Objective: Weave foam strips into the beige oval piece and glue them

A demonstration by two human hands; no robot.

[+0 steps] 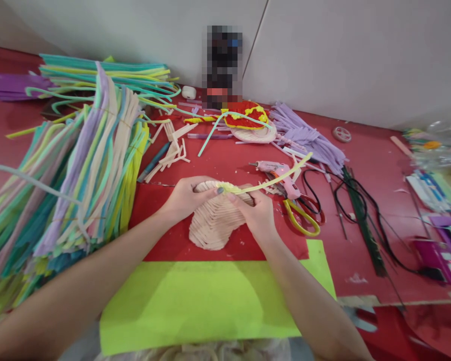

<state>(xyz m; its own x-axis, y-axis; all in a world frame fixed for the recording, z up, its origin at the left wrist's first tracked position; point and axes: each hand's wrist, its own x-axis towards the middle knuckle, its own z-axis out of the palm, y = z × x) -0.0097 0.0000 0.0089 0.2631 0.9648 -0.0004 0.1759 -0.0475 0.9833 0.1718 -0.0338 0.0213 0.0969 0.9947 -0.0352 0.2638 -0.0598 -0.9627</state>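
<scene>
A cream leaf-shaped piece [212,228] made of ridged pipe cleaners lies in front of me, between both hands. My left hand [186,198] grips its upper left edge, the thumb pressed near the middle of the top. At the upper right edge, my right hand [258,206] pinches the piece with its thumb close to the other one. A pale yellow pipe cleaner [280,179] runs along the top edge by both thumbs, and its loose end sticks out to the upper right. Parts of the fingers are hidden behind the piece.
A pink glue gun [280,175] and yellow-handled scissors [302,218] lie right of my hands. Bundled pipe cleaners [108,135] fill the left side; a lilac bundle [308,135] lies behind. Nearby are a red and yellow piece [244,115], black cord [383,225] and lime sheet [203,301].
</scene>
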